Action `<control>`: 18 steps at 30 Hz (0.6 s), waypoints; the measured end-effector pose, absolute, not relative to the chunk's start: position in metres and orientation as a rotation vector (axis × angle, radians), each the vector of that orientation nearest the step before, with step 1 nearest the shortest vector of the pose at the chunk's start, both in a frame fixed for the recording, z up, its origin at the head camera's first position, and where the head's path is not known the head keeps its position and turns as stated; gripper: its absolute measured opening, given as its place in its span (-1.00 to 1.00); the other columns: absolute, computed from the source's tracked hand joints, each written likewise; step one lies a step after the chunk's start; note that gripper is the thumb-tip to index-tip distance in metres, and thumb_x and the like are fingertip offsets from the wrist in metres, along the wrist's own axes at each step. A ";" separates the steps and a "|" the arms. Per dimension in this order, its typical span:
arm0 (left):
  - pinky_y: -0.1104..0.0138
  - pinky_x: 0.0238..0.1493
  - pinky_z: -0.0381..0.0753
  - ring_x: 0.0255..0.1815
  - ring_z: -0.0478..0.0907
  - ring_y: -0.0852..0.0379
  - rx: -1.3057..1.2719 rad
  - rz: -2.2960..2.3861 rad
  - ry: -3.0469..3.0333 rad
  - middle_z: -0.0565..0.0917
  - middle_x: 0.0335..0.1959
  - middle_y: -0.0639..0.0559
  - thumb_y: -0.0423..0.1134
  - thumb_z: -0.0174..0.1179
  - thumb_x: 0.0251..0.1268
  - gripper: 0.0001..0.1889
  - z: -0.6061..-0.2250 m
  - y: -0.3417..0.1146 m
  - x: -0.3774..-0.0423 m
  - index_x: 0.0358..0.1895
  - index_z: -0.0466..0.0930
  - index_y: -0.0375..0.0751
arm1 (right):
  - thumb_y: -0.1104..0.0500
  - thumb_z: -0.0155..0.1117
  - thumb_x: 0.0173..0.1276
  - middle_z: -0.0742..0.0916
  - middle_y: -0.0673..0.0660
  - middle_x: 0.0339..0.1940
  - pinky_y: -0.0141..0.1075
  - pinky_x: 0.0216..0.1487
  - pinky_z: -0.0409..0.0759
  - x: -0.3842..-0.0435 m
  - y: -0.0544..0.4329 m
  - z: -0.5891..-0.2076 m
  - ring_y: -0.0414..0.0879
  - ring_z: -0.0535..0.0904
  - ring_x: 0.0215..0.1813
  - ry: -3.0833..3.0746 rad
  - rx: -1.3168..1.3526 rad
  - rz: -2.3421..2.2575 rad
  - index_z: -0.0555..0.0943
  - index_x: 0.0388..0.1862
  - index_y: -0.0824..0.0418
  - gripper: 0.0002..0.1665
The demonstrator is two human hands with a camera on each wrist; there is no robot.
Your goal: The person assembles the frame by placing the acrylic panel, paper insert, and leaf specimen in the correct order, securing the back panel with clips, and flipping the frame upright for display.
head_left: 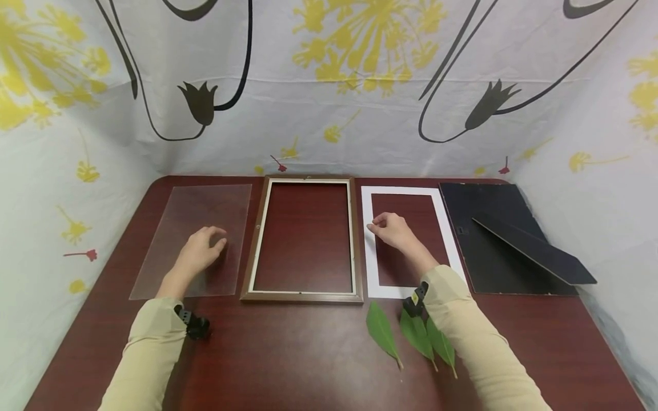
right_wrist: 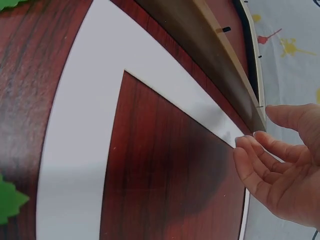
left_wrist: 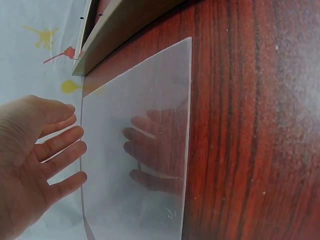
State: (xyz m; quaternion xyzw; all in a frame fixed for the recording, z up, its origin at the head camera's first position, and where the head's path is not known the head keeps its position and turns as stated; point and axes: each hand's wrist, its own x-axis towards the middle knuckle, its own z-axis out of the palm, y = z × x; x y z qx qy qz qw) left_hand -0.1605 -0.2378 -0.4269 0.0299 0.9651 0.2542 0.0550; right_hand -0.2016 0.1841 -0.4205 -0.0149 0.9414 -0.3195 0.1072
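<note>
White flower-printed cloth (head_left: 390,128) hangs behind a reddish-brown table (head_left: 277,354).

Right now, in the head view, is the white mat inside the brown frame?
No, the white mat lies to the right of the brown frame, with a strip of the table showing between them.

From the near side, the left arm (head_left: 154,339) reaches far and slightly right, the right arm (head_left: 478,337) far and left. The left hand (head_left: 199,251) has spread, gently bent fingers; the right hand (head_left: 397,232) loosely curves its fingers, thumb apart.
</note>
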 end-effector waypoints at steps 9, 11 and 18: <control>-0.15 0.08 0.37 0.14 0.35 -0.32 0.100 0.773 2.919 0.42 0.11 -0.39 -0.25 -0.06 0.36 -0.66 -0.424 -0.237 -0.160 0.10 0.41 -0.37 | 0.07 0.14 0.29 0.65 0.36 -0.11 -0.19 -0.14 0.60 -0.205 0.176 -0.417 0.10 0.62 -0.15 2.753 -0.043 -0.965 0.51 -0.06 0.43 -0.56; -0.15 0.07 0.38 0.13 0.35 -0.32 0.103 0.770 2.916 0.42 0.11 -0.39 -0.25 -0.07 0.36 -0.65 -0.424 -0.237 -0.161 0.11 0.40 -0.37 | 0.07 0.14 0.29 0.65 0.36 -0.10 -0.25 -0.24 0.63 -0.206 0.174 -0.416 0.09 0.64 -0.21 2.725 -0.014 -0.982 0.49 -0.04 0.44 -0.55; -0.15 0.08 0.37 0.14 0.35 -0.33 0.111 0.761 2.904 0.41 0.12 -0.39 -0.24 -0.07 0.36 -0.65 -0.423 -0.237 -0.163 0.11 0.41 -0.38 | 0.08 0.16 0.29 0.65 0.37 -0.09 -0.33 -0.35 0.67 -0.209 0.170 -0.417 0.10 0.68 -0.22 2.655 0.066 -1.057 0.47 -0.02 0.45 -0.54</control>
